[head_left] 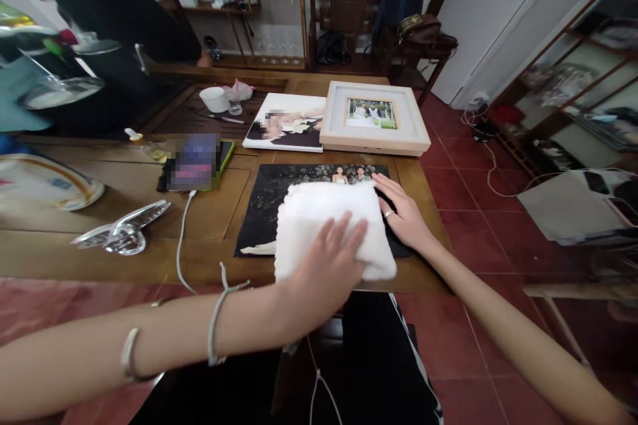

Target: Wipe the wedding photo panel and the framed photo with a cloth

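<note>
White plush cloth with a scalloped edge [304,219] is lying over the middle of a dark rectangular photo panel showing two people [266,202], and is reaching past the panel's near edge onto the brown wooden counter [214,259]. The left hand [326,269] is pressing on top of the cloth, palm down, its slightly blurred fingers loosely spread. The right hand [403,216], wearing a silver-coloured ring [389,213], is resting open at the panel's right side, just beside the cloth, its fingers stretched out. Beyond the panel, a pale wooden picture frame with a white mat [375,144] is overlapping the right side of a white-edged photo board [294,123]. To the left, a green-edged phone [215,166] is lying near the panel, a thin white cable [181,239] running from it toward the near edge. Farther left, a shiny silver winged ornament [124,229] is lying on the counter.
</note>
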{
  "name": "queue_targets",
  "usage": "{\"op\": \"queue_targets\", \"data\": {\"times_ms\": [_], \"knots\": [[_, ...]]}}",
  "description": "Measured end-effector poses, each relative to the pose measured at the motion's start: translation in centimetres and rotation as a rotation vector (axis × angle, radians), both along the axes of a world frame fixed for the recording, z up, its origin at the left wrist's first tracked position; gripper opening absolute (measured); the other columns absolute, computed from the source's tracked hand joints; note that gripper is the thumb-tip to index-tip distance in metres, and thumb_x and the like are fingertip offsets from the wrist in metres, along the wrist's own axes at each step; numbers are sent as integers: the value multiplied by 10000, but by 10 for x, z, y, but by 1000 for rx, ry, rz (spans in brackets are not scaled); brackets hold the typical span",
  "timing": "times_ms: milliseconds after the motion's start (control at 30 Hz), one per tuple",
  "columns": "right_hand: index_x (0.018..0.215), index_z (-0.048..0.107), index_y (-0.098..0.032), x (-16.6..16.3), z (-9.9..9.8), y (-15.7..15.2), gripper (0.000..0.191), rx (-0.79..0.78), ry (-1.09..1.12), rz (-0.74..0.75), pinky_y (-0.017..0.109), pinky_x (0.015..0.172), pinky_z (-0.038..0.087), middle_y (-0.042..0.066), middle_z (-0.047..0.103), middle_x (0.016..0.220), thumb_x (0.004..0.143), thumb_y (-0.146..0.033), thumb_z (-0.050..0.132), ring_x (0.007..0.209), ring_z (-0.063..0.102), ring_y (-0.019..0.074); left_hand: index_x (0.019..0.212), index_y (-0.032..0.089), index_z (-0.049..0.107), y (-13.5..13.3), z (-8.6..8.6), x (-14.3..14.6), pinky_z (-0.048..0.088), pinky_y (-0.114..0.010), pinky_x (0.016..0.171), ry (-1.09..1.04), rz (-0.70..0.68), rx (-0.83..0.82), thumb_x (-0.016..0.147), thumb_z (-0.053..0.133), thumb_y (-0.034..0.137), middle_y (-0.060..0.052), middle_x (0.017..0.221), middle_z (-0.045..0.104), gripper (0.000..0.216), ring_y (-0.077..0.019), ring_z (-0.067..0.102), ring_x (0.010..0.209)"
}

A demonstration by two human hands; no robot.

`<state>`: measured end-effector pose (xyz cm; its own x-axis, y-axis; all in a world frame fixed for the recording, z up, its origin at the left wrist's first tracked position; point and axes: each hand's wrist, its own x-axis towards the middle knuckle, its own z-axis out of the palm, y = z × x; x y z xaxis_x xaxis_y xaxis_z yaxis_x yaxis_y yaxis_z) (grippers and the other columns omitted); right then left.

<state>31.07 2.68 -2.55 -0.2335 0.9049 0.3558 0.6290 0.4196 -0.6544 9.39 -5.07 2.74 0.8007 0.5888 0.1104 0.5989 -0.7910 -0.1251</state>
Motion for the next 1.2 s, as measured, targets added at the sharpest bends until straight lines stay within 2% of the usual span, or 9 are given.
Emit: {"op": "queue_targets", "data": {"times_ms": [167,267,367,533,633,733,900,1000,1200], "knots": [[1381,519,-285,2,-2,2,454,20,-16,19,530,1157,294,52,495,1457,950,-412,452,1387,387,247,1168,163,679,80,-2,3,347,-516,1101,-6,36,-28,898,578,216,-145,1534,358,293,-377,305,1415],[1363,542,-280,3,-5,3,447,25,-7,8,534,1151,303,60,523,1432,958,-428,426,1373,407,254,1169,158,678,100,-9,5,300,-560,1120,0,-1,-7,903,585,223,-141,1563,296,289,-402,249,1430],[1329,579,-267,3,-6,4,437,26,14,-9,538,1150,301,66,546,1410,974,-425,381,1363,421,257,1090,159,718,80,-13,9,331,-591,1093,7,-30,61,925,544,219,-157,1540,338,247,-428,294,1403],[1307,596,-289,3,-5,3,435,24,42,-11,505,1148,324,46,552,1405,980,-448,358,1357,429,235,1035,158,752,1,-7,14,412,-593,1036,24,-126,171,926,544,292,-187,1448,471,271,-445,438,1313],[1311,590,-292,3,-4,3,432,33,42,14,503,1151,319,44,545,1412,974,-460,381,1363,421,233,988,174,770,-25,-3,13,444,-577,1019,7,-136,148,895,586,314,-177,1436,490,249,-441,468,1292],[1314,592,-272,2,-3,3,435,21,36,6,507,1154,312,60,544,1413,968,-458,403,1362,423,242,982,207,767,-13,-2,11,455,-564,1014,-22,-74,89,900,580,296,-144,1454,476,223,-421,461,1305],[1336,571,-253,-1,-1,0,467,-14,138,-50,479,1168,285,60,538,1419,976,-483,383,1349,441,227,1110,156,708,52,-8,12,394,-606,1042,-26,97,67,910,524,193,-193,1506,380,274,-431,358,1369],[1329,577,-260,-1,2,-3,478,-42,279,-102,454,1170,279,48,530,1428,976,-512,377,1345,447,216,1129,130,696,74,-11,20,331,-642,1068,-58,47,71,904,534,206,-220,1525,332,287,-445,284,1398],[1313,594,-273,-1,6,-5,474,-73,427,-143,418,1176,274,23,513,1441,966,-529,398,1357,433,213,1078,221,741,31,-9,40,348,-653,1057,-63,-97,67,956,483,259,-158,1504,402,288,-432,332,1383]]}}
